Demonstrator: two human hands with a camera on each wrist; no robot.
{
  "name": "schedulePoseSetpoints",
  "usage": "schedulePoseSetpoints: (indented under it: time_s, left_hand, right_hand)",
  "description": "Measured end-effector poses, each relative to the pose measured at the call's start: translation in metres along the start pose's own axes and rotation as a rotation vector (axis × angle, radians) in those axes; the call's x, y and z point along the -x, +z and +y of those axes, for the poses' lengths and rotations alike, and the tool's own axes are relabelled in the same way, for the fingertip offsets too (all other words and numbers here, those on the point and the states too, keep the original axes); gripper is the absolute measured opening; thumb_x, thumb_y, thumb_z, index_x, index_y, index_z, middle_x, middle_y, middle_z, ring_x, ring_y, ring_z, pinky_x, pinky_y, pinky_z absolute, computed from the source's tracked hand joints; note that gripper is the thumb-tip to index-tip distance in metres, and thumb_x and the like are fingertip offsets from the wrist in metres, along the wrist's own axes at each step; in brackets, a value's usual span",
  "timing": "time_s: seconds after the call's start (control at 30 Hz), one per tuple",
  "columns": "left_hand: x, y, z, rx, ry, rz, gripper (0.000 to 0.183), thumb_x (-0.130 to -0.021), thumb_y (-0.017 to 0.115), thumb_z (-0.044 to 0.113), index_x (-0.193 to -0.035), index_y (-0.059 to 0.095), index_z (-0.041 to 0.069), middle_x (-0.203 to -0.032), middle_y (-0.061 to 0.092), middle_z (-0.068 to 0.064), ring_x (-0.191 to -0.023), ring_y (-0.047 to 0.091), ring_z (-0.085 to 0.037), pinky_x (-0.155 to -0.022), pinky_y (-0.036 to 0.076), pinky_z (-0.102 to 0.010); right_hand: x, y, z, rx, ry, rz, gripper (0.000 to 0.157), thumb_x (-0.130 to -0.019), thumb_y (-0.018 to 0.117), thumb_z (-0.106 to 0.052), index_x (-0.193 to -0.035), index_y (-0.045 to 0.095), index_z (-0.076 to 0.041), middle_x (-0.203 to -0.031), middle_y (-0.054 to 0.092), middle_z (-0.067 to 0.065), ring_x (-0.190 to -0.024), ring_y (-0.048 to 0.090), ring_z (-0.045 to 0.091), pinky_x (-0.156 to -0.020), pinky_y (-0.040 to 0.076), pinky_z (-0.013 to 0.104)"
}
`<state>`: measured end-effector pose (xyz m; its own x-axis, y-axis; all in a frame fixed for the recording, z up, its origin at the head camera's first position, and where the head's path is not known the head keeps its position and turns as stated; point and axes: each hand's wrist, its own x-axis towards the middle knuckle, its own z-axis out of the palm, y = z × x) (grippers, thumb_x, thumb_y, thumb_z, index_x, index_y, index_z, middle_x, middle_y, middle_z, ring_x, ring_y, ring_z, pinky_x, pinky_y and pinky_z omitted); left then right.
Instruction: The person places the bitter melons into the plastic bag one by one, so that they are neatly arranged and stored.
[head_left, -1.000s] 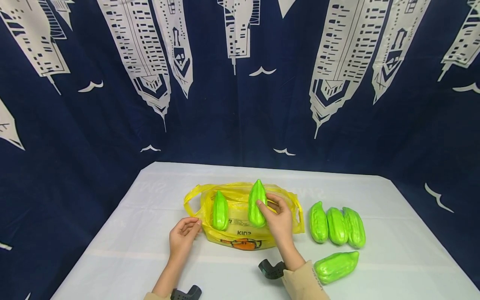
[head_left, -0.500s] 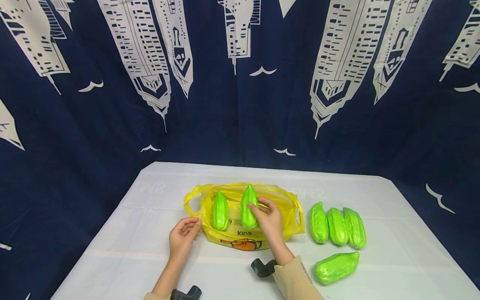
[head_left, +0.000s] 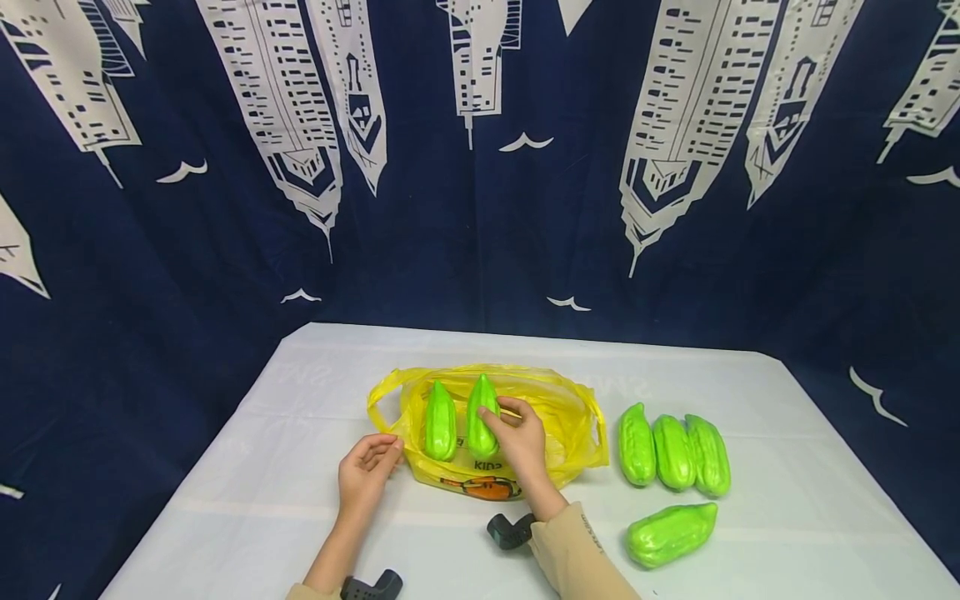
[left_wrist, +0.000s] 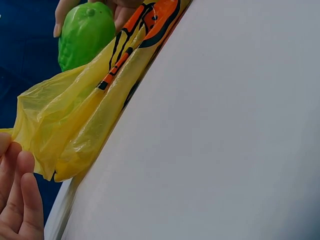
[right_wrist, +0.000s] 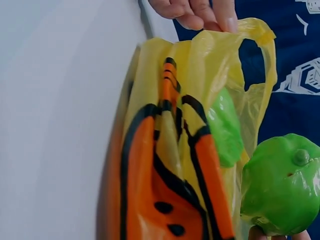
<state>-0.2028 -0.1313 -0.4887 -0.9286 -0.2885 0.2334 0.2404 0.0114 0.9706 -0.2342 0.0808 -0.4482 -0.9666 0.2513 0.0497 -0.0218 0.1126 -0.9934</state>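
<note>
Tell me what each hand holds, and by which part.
Right hand: a green vegetable, by its side. Left hand: the yellow bag, by its left edge.

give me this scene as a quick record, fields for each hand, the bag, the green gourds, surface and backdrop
left hand: pinches the left edge of the yellow bag
right hand: holds one gourd at the bag's mouth, tip pointing away from the person
bag: plastic, mouth open, orange and black print on the near side
gourd in bag: one, left of the held one
gourds on table: four, right of the bag; three side by side, one nearer lying crosswise
surface: white table
backdrop: navy cloth with white buildings and birds
</note>
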Motion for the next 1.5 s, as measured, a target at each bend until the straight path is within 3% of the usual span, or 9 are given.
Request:
schedulePoseSetpoints:
  time_s: [0.47,0.73,0.8,1.0,1.13,1.33,1.5]
  left_hand:
    - [0.0,0.001,0.003,0.009,-0.03,0.001,0.015,-0.084,0.069,0.001,-0.095,0.064,-0.008,-0.081,0.066,-0.017,-0.064,0.064,-0.02,-0.053,0.052,-0.022]
    - [0.008,0.004,0.029,-0.003,0.003,-0.011,0.014,-0.084,0.066,-0.004,-0.093,0.061,-0.013,-0.079,0.065,-0.017,-0.063,0.064,-0.022,-0.053,0.052,-0.023]
    - [0.008,0.004,0.029,0.0,0.006,-0.014,0.014,-0.084,0.066,-0.005,-0.093,0.061,-0.013,-0.079,0.065,-0.016,-0.063,0.064,-0.021,-0.053,0.052,-0.023]
    - [0.003,0.002,0.017,0.006,-0.033,-0.002,0.013,-0.084,0.067,-0.004,-0.094,0.063,-0.011,-0.08,0.066,-0.014,-0.064,0.065,-0.023,-0.054,0.053,-0.024]
    - [0.0,0.001,0.004,0.015,-0.019,-0.004,0.015,-0.083,0.068,-0.002,-0.095,0.063,-0.01,-0.08,0.066,-0.013,-0.064,0.064,-0.021,-0.054,0.052,-0.024]
    - [-0.001,0.0,0.0,0.025,-0.001,-0.004,0.017,-0.083,0.071,0.003,-0.095,0.064,-0.007,-0.081,0.066,-0.013,-0.065,0.065,-0.02,-0.054,0.052,-0.023]
    - [0.006,0.003,0.021,0.009,-0.014,-0.007,0.013,-0.084,0.068,-0.003,-0.094,0.063,-0.01,-0.081,0.065,-0.017,-0.065,0.065,-0.024,-0.054,0.052,-0.024]
  right_hand:
    - [-0.004,0.013,0.009,0.043,0.006,-0.001,0.044,-0.079,0.075,-0.026,-0.112,0.061,-0.001,-0.109,0.059,0.016,-0.095,0.058,0.027,-0.071,0.055,0.033]
    - [-0.006,0.017,0.013,0.063,0.016,-0.009,0.044,-0.078,0.076,-0.026,-0.111,0.061,-0.001,-0.108,0.059,0.016,-0.095,0.058,0.028,-0.072,0.054,0.035]
    - [-0.006,0.018,0.015,0.064,0.016,-0.014,0.044,-0.078,0.075,-0.027,-0.111,0.061,-0.001,-0.107,0.059,0.016,-0.095,0.059,0.028,-0.072,0.055,0.035]
    - [-0.007,0.021,0.019,0.081,0.026,-0.015,0.044,-0.079,0.075,-0.027,-0.111,0.061,-0.001,-0.108,0.059,0.016,-0.097,0.059,0.028,-0.073,0.055,0.036]
    - [-0.006,0.022,0.02,0.089,0.027,-0.018,0.044,-0.079,0.076,-0.028,-0.111,0.061,-0.002,-0.108,0.06,0.017,-0.098,0.06,0.029,-0.073,0.055,0.036]
    - [-0.006,0.022,0.023,0.089,0.017,-0.026,0.045,-0.079,0.076,-0.028,-0.11,0.059,0.0,-0.107,0.06,0.018,-0.096,0.06,0.03,-0.071,0.055,0.036]
    - [-0.006,0.022,0.025,0.092,0.021,-0.034,0.047,-0.079,0.076,-0.029,-0.112,0.059,0.0,-0.109,0.059,0.018,-0.099,0.059,0.031,-0.074,0.055,0.037]
